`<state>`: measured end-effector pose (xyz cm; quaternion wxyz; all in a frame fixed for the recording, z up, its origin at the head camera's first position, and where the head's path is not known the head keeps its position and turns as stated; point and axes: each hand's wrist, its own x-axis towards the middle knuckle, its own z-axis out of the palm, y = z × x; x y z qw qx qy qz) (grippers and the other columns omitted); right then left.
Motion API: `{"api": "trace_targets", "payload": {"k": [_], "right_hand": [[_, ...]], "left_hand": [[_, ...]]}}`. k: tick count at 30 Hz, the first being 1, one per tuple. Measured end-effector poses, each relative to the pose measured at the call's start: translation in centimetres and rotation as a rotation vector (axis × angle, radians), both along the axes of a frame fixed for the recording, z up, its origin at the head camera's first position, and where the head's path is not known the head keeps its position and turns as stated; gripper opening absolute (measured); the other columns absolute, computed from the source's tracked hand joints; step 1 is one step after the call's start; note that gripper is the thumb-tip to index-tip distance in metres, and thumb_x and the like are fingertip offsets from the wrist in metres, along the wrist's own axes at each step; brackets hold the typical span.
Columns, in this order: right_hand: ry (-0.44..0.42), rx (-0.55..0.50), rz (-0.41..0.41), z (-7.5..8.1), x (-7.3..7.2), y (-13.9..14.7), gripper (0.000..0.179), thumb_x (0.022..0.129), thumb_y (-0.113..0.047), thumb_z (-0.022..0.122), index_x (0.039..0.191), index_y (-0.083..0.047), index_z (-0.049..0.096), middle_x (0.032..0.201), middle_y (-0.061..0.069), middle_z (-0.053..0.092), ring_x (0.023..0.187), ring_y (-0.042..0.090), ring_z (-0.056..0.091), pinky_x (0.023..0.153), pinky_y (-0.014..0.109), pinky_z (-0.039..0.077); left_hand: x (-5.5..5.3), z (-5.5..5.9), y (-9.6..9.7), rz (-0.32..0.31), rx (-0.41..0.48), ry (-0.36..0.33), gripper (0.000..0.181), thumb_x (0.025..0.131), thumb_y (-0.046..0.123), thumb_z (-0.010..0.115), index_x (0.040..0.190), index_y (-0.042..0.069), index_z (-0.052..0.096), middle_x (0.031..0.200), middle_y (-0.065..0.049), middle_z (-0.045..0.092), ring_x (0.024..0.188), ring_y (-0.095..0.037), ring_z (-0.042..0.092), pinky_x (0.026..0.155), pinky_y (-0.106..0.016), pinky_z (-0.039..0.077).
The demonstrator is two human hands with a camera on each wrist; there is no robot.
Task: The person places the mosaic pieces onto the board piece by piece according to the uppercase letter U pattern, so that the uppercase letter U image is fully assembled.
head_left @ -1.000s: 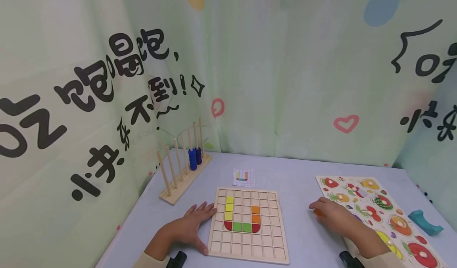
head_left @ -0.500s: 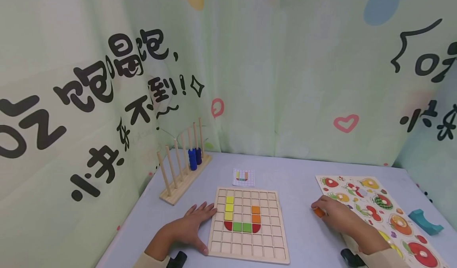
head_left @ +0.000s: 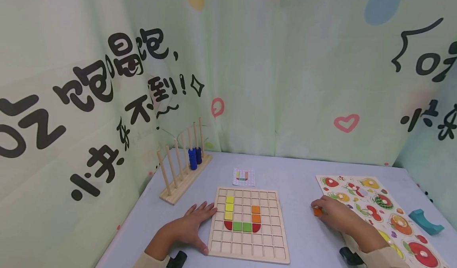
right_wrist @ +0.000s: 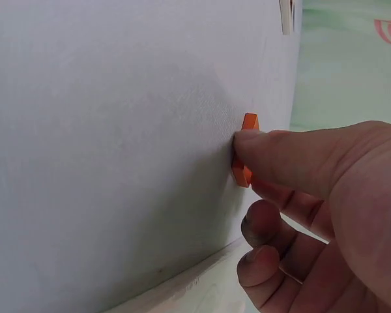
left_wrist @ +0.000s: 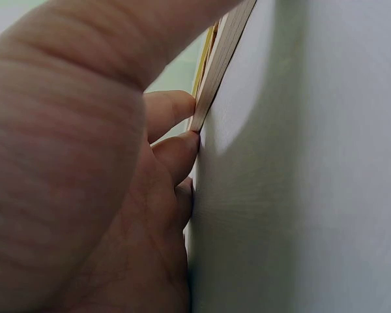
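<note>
My left hand [head_left: 189, 228] lies spread at the left side of a wooden grid board [head_left: 228, 248], thumb at its near corner and fingertips at its edge. In the left wrist view its fingers [left_wrist: 173, 114] touch the board's side. Set in the grid is a U of tiles: yellow tiles [head_left: 229, 207] on the left, red rounded corner pieces [head_left: 228, 225], green tiles [head_left: 237, 226] along the bottom, and orange tiles [head_left: 256, 219] on the right. My right hand [head_left: 337, 216] pinches a loose orange tile [right_wrist: 250, 122] between thumb and forefinger, low over the table beside the fruit sheet.
A small card [head_left: 244, 184] printed with a U pattern lies behind the board. At back left stands a wooden peg rack [head_left: 185, 184] with blue beads on two pegs. The fruit-picture sheet [head_left: 380, 186] lies under the right forearm, with a teal arch block [head_left: 425, 222] at its right.
My right hand has shifted slightly to the right, and the orange tile in its fingers has turned and shows more. The left hand and board have stayed put.
</note>
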<state>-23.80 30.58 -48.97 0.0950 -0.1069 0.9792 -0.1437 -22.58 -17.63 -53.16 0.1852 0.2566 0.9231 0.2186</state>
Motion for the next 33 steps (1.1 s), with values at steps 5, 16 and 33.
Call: {"api": "trace_targets", "payload": {"k": [5, 16, 33], "right_hand": [[-0.014, -0.006, -0.011, -0.1, -0.2, -0.1, 0.032, 0.083, -0.011, 0.076, 0.114, -0.011, 0.069, 0.104, 0.002, 0.061, 0.094, 0.022, 0.057, 0.087, 0.050, 0.051], [-0.030, 0.004, -0.015, 0.1, 0.0, 0.0, 0.029, 0.083, -0.015, 0.076, 0.111, -0.012, 0.070, 0.104, 0.002, 0.061, 0.094, 0.022, 0.057, 0.086, 0.051, 0.050], [0.072, -0.064, 0.111, 0.1, -0.5, -3.0, 0.024, 0.085, -0.012, 0.074, 0.109, -0.011, 0.070, 0.097, -0.004, 0.056, 0.088, 0.017, 0.055, 0.086, 0.045, 0.051]], "left_hand": [[0.0, 0.0, 0.0, 0.004, 0.006, -0.001, 0.122, 0.052, 0.067, 0.083, 0.154, 0.027, 0.030, 0.161, 0.007, 0.018, 0.148, -0.020, 0.004, 0.117, -0.051, -0.001], [0.1, 0.7, 0.2, -0.013, 0.010, 0.006, 0.122, 0.053, 0.066, 0.084, 0.154, 0.024, 0.030, 0.161, 0.005, 0.019, 0.148, -0.021, 0.005, 0.117, -0.050, 0.000], [0.3, 0.5, 0.2, 0.004, -0.003, 0.004, 0.122, 0.052, 0.066, 0.084, 0.154, 0.025, 0.030, 0.160, 0.006, 0.020, 0.148, -0.020, 0.005, 0.117, -0.050, 0.000]]}}
